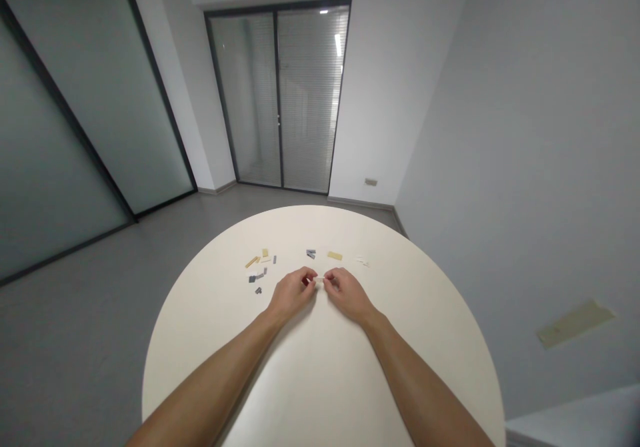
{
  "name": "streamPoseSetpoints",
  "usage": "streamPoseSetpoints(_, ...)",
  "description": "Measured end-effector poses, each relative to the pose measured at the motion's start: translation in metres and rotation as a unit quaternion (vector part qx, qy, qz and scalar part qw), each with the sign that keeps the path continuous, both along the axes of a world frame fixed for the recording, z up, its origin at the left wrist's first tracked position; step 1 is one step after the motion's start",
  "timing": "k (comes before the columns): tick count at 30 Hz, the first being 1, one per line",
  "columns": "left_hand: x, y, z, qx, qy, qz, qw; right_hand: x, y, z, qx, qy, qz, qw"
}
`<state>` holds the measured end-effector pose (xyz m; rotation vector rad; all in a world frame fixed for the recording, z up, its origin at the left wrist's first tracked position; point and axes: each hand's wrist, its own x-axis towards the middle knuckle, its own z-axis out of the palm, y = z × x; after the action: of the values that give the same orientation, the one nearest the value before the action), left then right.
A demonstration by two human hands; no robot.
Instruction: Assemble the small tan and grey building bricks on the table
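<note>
White strip held at either end, left hand and right hand each pinching narrowly; tan plate flat on round table just beyond

Cannot read any text, label, brand, number or sign anywhere (too small and soft in detail to tell on the little pieces lying on the table).
</note>
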<state>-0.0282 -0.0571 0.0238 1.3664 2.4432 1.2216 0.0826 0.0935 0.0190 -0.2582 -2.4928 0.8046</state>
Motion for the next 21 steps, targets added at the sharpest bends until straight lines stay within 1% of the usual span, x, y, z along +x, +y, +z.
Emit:
streamPoseSetpoints(4,-0.0004,-0.0004,-0.0003,0.004,0.005,-0.013,1.0,-0.0006,0.0,-0.0006,0.005,-0.001,-0.002,1.0)
streamPoseSetpoints(10,0.0009,-0.0004,0.0017,-0.005,0.003,-0.009,1.0,0.0003,-0.0013,0.0015,0.009,-0.005,-0.005,1.0)
streamPoseSetpoints(13,0.0012,-0.0004,0.0026,-0.002,0.003,-0.018,1.0,0.001,-0.0016,0.0025,0.011,-0.011,-0.002,1.0)
streamPoseSetpoints(21,-0.0002,-0.0004,0.0001,0.01,0.007,-0.025,1.0,0.0011,-0.0017,0.0021,0.006,-0.012,-0.003,1.0)
